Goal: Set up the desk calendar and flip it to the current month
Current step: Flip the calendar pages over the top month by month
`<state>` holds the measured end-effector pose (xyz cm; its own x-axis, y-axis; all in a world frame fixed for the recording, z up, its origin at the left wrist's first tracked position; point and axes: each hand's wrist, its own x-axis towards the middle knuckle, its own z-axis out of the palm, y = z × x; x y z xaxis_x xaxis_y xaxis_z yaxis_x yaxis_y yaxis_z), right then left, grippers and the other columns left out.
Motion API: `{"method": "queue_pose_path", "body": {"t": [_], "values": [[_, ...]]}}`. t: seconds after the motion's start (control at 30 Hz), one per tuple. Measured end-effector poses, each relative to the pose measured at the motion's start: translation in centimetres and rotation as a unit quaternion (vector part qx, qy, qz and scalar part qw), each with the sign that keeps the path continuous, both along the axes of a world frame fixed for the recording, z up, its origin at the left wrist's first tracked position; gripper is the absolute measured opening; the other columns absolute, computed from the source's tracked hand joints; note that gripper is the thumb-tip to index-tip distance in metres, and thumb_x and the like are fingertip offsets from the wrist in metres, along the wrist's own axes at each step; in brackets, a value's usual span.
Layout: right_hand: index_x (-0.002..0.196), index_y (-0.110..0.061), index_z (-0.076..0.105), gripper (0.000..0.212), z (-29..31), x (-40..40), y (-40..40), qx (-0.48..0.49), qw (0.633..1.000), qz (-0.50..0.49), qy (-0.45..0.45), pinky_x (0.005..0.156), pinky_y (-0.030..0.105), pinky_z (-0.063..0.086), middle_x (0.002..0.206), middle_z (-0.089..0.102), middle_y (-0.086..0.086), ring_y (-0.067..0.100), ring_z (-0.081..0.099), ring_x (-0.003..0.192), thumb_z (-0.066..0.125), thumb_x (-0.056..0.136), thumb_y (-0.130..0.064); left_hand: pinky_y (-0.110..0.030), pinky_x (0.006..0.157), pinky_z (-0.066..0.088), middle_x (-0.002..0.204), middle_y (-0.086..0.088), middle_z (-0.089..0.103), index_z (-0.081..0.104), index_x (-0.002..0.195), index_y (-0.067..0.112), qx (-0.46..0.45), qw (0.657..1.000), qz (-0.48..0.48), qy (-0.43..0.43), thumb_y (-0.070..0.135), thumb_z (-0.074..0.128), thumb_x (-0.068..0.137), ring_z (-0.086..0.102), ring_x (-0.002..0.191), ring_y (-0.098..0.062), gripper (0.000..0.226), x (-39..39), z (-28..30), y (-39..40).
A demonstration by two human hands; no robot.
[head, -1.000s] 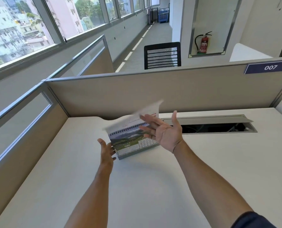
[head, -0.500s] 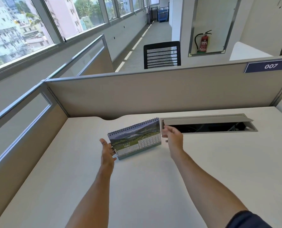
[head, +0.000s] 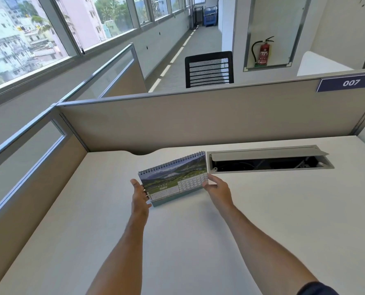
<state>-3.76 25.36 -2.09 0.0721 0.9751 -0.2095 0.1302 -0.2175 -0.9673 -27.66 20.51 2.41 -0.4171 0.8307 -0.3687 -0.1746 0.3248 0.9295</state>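
A spiral-bound desk calendar point(head: 173, 177) stands upright on the white desk point(head: 198, 241), showing a green landscape photo, the word MAY and a date grid. My left hand point(head: 139, 195) holds its left edge, thumb at the front. At the lower right corner my right hand point(head: 215, 186) grips the page edge with its fingertips. The calendar is slightly turned, its right end farther from me.
An open cable tray point(head: 269, 159) with a raised grey lid is set into the desk just right of the calendar. Beige partition panels point(head: 198, 118) close off the back and left. A black chair point(head: 209, 69) stands beyond the partition.
A page that my right hand was flipping over the spiral has gone to the back. My right hand then came down and took the calendar's right edge. The left hand stayed put.
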Motion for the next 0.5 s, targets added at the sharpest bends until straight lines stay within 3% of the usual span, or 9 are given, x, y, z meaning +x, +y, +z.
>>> {"method": "queue_pose_path", "body": {"t": [0.1,0.2,0.3,0.4,0.5], "values": [[0.135,-0.02,0.067,0.039,-0.3,0.0,-0.5,0.02,1.0,-0.013,-0.003,0.075,0.014,0.045,0.123,0.068,-0.003,0.003,0.065,0.096,0.07,0.097,-0.02,-0.057,0.112,0.029,0.141,-0.018,0.054,0.046,0.146,0.013,0.004,1.0,0.001,-0.002,0.068,0.005,0.097,0.047,0.132,-0.039,0.084,0.0,-0.1,0.0],[0.105,-0.017,0.075,0.016,-0.8,0.2,-1.0,0.045,0.997,-0.066,0.015,0.076,0.021,0.047,0.115,0.072,-0.004,0.006,0.067,0.096,0.074,0.094,-0.029,-0.058,0.114,0.028,0.139,-0.016,0.055,0.047,0.145,0.013,0.003,1.0,0.0,-0.006,0.068,0.005,0.097,0.047,0.133,-0.039,0.085,0.1,0.0,-0.1],[0.091,-0.003,0.074,0.044,-0.3,0.9,-1.1,0.019,0.993,-0.048,0.103,0.077,0.032,0.048,0.092,0.077,0.01,0.023,0.069,0.086,0.065,0.096,-0.046,-0.055,0.111,0.029,0.128,-0.011,0.06,0.055,0.131,0.017,0.012,1.0,-0.011,-0.008,0.069,0.003,0.096,0.05,0.128,-0.038,0.081,0.0,0.0,-0.3],[0.101,-0.014,0.081,0.051,0.6,1.8,-1.1,-0.029,0.979,0.043,0.2,0.084,0.036,0.055,0.103,0.082,0.012,0.024,0.076,0.095,0.051,0.102,-0.055,-0.052,0.111,0.03,0.125,-0.015,0.066,0.06,0.12,0.023,0.028,0.999,-0.032,0.006,0.07,0.0,0.094,0.056,0.123,-0.038,0.08,-0.1,0.0,-0.6],[0.11,-0.011,0.078,0.064,1.6,1.9,-1.2,-0.043,0.959,0.062,0.273,0.08,0.034,0.059,0.104,0.081,0.015,0.025,0.076,0.097,0.051,0.091,-0.066,-0.05,0.112,0.032,0.122,-0.018,0.07,0.064,0.119,0.021,0.037,0.998,-0.044,0.01,0.068,-0.003,0.095,0.062,0.115,-0.038,0.085,-0.2,0.1,-0.9]]}}
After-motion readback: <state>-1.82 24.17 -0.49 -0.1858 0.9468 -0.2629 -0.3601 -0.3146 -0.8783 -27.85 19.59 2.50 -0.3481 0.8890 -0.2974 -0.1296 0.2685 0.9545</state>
